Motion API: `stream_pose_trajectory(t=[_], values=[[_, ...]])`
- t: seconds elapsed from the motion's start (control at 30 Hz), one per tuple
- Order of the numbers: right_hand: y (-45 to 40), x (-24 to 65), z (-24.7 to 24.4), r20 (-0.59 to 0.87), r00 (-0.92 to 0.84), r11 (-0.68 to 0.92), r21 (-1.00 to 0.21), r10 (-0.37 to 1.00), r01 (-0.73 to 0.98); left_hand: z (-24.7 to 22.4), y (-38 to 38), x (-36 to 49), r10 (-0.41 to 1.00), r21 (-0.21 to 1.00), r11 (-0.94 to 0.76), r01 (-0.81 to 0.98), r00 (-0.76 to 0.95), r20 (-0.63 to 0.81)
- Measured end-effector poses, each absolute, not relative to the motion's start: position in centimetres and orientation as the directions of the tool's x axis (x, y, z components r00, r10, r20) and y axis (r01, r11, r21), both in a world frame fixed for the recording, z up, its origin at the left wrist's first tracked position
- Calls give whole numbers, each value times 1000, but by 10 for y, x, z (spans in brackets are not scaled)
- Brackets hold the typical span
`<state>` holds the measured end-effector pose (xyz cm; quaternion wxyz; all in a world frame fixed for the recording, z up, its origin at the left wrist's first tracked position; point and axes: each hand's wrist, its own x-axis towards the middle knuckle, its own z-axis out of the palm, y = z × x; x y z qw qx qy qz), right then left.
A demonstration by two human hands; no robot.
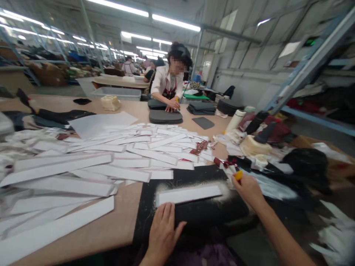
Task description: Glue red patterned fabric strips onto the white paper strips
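Note:
A long white strip (191,195) lies on a black mat (180,218) in front of me, with pale smears around it. My left hand (165,227) rests flat, its fingertips at the strip's lower left edge and its thumb out to the side. To the right of the mat, my right hand (249,190) is closed around a small tool with a yellow handle (238,175). The working end of that tool is hidden or too blurred to make out. White and dark red scraps (226,166) lie just beyond the right hand.
Many overlapping white strips (94,173) cover the table's left and middle. Across the table a co-worker (172,79) bends over a stack of dark grey pieces (165,116). A pale bottle (235,120) stands at the right amid cloth and scraps. A metal rack (310,59) rises at far right.

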<state>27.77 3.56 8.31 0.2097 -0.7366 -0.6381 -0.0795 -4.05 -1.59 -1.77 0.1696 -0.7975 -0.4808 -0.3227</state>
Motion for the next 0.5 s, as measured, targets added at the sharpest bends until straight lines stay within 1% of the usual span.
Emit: stream_pose_trajectory(t=[0.03, 0.13, 0.17, 0.2, 0.27, 0.33, 0.37, 0.4, 0.43, 0.5], values=[[28, 275, 84, 389, 161, -72, -234, 907, 970, -19, -15, -41, 648, 20, -484, 875, 342, 680], [13, 256, 80, 335, 45, 99, -398, 941, 912, -21, -10, -44, 624, -17, -498, 867, 372, 687], [10, 254, 77, 314, 28, 115, -430, 949, 895, -21, -9, -45, 620, -25, -505, 862, 383, 685], [7, 257, 74, 298, 41, 97, -434, 954, 896, -20, -8, -45, 616, -30, -513, 858, 393, 682], [3, 273, 73, 304, 117, 1, -363, 945, 932, -17, -8, -45, 622, -29, -517, 856, 398, 674], [2, 289, 77, 363, 180, -85, -263, 914, 961, -14, -9, -41, 641, -11, -500, 866, 379, 668], [4, 292, 81, 393, 187, -93, -247, 900, 965, -12, -10, -37, 648, -2, -495, 869, 370, 666], [8, 288, 85, 403, 174, -66, -269, 898, 961, -10, -12, -32, 651, 8, -495, 869, 365, 665], [13, 278, 88, 387, 143, -9, -327, 911, 945, -7, -15, -26, 653, 19, -503, 864, 365, 664], [27, 241, 92, 324, 7, 157, -478, 946, 864, -4, -20, -12, 663, 47, -526, 849, 374, 649]])
